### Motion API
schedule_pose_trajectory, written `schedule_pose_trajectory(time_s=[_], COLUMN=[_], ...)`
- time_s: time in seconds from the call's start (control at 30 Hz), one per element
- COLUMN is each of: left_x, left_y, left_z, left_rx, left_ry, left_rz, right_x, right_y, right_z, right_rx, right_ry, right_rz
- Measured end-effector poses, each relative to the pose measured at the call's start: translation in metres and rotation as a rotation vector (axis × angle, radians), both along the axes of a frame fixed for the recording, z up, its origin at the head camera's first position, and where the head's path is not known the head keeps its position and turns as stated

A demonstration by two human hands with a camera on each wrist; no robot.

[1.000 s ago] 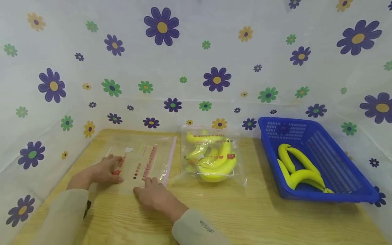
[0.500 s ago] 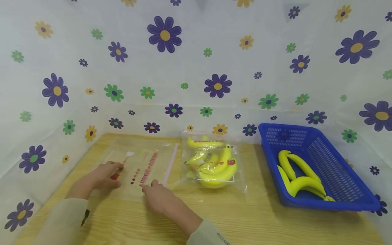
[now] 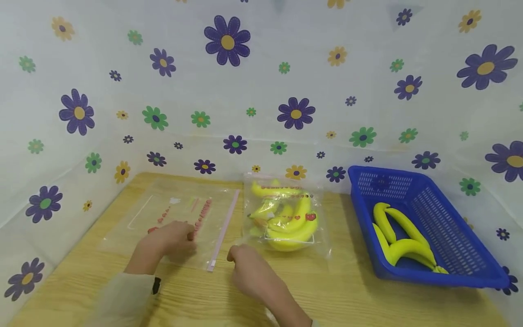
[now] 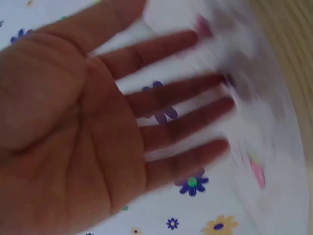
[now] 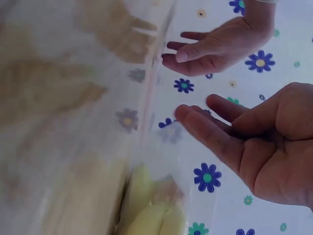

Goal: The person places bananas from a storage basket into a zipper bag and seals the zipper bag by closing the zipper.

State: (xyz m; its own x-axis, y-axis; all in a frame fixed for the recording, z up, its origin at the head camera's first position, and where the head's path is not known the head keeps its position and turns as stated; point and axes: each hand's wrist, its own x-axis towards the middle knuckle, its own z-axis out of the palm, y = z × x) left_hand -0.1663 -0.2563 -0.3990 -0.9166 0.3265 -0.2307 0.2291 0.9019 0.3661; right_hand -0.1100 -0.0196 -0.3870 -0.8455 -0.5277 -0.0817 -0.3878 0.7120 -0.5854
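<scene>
A clear zip bag with red print lies flat at the left of the table, its pink zip edge facing right. Over its print, near the middle, is my left hand; the left wrist view shows the palm with straight, spread fingers and nothing in them. My right hand is just right of the zip edge's near corner, where a white slider shows. In the right wrist view its fingers are loosely bent and hold nothing. A second zip bag, filled with yellow bananas, lies beyond my right hand.
A blue plastic basket stands at the right with several bananas in it. A white cloth with printed flowers walls the wooden table at the back and sides.
My left hand has slid right across the flat bag toward its zip edge. My right hand has moved right, off the bag's edge, uncovering the slider corner. The bananas stay where they were.
</scene>
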Motion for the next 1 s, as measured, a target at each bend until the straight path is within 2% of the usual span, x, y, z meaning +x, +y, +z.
schedule_pose_trajectory(time_s=[0.17, 0.37, 0.43, 0.5, 0.6, 0.63, 0.7, 0.8, 1.0], left_x=[0.006, 0.017, 0.02, 0.021, 0.019, 0.017, 0.014, 0.009, 0.008], left_y=[0.031, 0.06, 0.065, 0.068, 0.071, 0.071, 0.069, 0.063, 0.059], left_z=[-0.002, -0.013, -0.016, -0.019, -0.021, -0.022, -0.022, -0.022, -0.016], left_rx=[-0.059, -0.131, -0.165, -0.178, -0.158, -0.144, -0.113, -0.097, -0.089], left_ry=[0.044, 0.059, 0.084, 0.121, 0.188, 0.192, 0.186, 0.137, 0.105], left_rz=[0.097, 0.167, 0.162, 0.133, 0.083, 0.078, 0.078, 0.101, 0.123], right_x=[-0.004, -0.004, -0.004, -0.005, -0.007, -0.009, -0.012, -0.014, -0.012], right_y=[0.014, 0.021, 0.023, 0.026, 0.031, 0.032, 0.033, 0.032, 0.032], right_z=[0.002, -0.002, -0.004, -0.006, -0.006, -0.006, -0.005, -0.004, -0.005], right_rx=[-0.037, -0.096, -0.101, -0.096, -0.087, -0.085, -0.091, -0.102, -0.103], right_ry=[-0.006, -0.068, -0.082, -0.081, -0.065, -0.053, -0.043, -0.045, -0.047], right_rz=[-0.017, -0.037, -0.039, -0.042, -0.049, -0.047, -0.041, -0.032, -0.036])
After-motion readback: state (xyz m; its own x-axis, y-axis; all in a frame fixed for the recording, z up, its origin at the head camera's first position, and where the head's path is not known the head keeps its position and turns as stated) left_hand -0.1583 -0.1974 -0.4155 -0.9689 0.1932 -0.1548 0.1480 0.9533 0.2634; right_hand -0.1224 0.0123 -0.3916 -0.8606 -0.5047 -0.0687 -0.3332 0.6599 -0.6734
